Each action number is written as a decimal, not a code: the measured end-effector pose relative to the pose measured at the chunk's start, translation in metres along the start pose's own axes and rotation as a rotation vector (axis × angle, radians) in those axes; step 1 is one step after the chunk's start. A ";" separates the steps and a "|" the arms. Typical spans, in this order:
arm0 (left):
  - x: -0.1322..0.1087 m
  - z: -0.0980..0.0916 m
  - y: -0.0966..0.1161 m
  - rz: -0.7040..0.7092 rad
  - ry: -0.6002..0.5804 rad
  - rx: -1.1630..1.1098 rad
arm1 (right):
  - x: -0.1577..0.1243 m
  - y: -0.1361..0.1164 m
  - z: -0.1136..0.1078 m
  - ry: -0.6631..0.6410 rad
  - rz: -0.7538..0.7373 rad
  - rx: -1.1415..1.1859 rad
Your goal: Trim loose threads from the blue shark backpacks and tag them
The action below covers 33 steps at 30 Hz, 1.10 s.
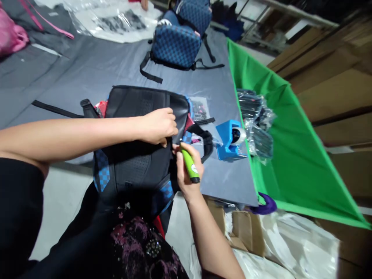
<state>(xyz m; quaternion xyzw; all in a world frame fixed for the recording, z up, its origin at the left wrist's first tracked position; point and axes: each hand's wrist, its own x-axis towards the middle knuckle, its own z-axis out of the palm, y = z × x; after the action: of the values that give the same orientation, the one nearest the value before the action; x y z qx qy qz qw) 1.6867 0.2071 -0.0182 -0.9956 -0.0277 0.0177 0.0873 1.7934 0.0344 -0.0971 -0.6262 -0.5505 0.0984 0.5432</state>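
Note:
A black backpack [136,159] with blue checkered panels lies open across the near table edge and my lap. Over its middle my left hand [159,126] is closed, its fingers pinching the black material near the right side. My right hand [189,164] wraps round a green-handled tool [189,162] with a black butt end. The tip of that tool is hidden at the bag, close to my left fingertips. Black straps and a clear plastic packet [200,107] lie beside the backpack.
Right of the bag stands a blue tape dispenser [229,145]. Checkered backpacks [176,44] sit further back. A green cloth bin [299,155] holds plastic-wrapped items [257,124]. Cardboard boxes [340,97] line the right, and a pink bag [10,35] is at far left.

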 end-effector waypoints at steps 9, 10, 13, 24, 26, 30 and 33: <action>-0.085 -0.085 0.071 -0.413 0.235 -0.018 | 0.043 -0.081 -0.028 -0.092 -0.593 -0.006; -0.094 -0.071 0.078 -0.447 0.249 -0.055 | 0.040 -0.076 -0.021 -0.137 -0.600 0.007; -0.113 -0.028 0.081 -0.458 0.174 -0.256 | 0.028 -0.050 0.008 -0.268 -0.586 0.014; -0.097 -0.007 -0.005 -0.517 0.084 -0.175 | 0.005 -0.046 0.031 -0.253 -0.553 -0.034; -0.086 0.003 -0.009 -0.538 -0.002 -0.130 | -0.003 -0.046 0.029 -0.288 -0.594 -0.018; -0.080 0.011 -0.002 -0.438 0.053 -0.077 | -0.004 -0.036 0.024 -0.358 -0.582 -0.042; -0.082 0.008 0.006 -0.366 0.074 -0.071 | 0.003 -0.028 0.022 -0.375 -0.351 0.009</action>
<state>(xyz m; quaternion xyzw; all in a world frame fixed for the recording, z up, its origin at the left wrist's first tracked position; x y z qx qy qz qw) 1.6053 0.1982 -0.0246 -0.9764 -0.2058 -0.0361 0.0549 1.7624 0.0438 -0.0822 -0.4897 -0.7413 0.1195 0.4431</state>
